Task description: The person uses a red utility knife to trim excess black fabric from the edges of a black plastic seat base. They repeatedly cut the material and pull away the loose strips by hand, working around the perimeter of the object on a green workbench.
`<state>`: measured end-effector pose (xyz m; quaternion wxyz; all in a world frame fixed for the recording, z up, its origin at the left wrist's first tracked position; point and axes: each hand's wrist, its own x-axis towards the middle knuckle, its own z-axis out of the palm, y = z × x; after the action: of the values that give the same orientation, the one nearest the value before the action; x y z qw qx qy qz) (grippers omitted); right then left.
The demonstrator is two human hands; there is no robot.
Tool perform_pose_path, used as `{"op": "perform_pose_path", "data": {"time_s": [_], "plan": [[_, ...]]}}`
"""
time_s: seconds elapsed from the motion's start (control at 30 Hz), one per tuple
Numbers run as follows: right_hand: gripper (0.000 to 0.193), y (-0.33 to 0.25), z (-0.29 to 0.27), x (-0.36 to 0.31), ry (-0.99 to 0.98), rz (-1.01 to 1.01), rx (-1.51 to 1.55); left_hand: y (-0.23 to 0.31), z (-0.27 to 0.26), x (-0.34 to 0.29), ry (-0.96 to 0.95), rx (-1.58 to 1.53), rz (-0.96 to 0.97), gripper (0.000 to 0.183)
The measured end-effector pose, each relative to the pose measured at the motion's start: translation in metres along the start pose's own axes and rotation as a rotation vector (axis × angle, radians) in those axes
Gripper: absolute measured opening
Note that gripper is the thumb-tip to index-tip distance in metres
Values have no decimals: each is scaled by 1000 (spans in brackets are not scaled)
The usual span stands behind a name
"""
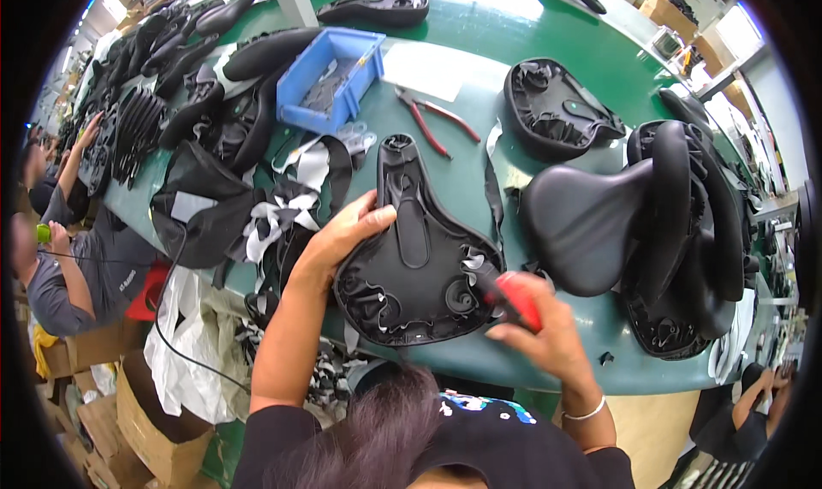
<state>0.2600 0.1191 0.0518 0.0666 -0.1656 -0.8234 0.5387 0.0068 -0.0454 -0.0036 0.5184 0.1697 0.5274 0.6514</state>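
An upturned black bicycle saddle (417, 275) lies on the green table before me, its hollow underside up and gathered cover material showing along the inner rim. My left hand (342, 236) grips its left side near the narrow nose, thumb on top. In my right hand (548, 330) is a red and black hand tool (522, 301), held at the saddle's right rear edge. Motion blur hides the tool's exact kind and its tip. Beyond the saddle's nose rest red-handled pincers (431, 121), touched by neither hand.
A blue bin (300, 116) holds dark pieces. Black cover scraps (282, 215) heap to the left. Stacked saddles (685, 232) crowd the right, with another upturned saddle (556, 104) behind. Co-workers sit at the far left and lower right. A cardboard box (158, 412) stands at lower left.
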Motion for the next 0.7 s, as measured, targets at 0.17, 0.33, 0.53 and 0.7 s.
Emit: {"op": "perform_pose_path", "data": {"time_s": [0.17, 0.33, 0.53, 0.7], "plan": [[61, 40, -23, -9, 135, -302, -479, 20, 14, 9, 51, 125, 8, 70], [56, 34, -34, 32, 150, -613, -766, 58, 30, 27, 13, 510, -70, 64], [59, 40, -32, 20, 1, -455, -925, 51, 19, 43, -97, 524, -29, 58], [60, 35, 15, -26, 61, -164, -720, 34, 10, 10, 131, 487, 7, 48]]}}
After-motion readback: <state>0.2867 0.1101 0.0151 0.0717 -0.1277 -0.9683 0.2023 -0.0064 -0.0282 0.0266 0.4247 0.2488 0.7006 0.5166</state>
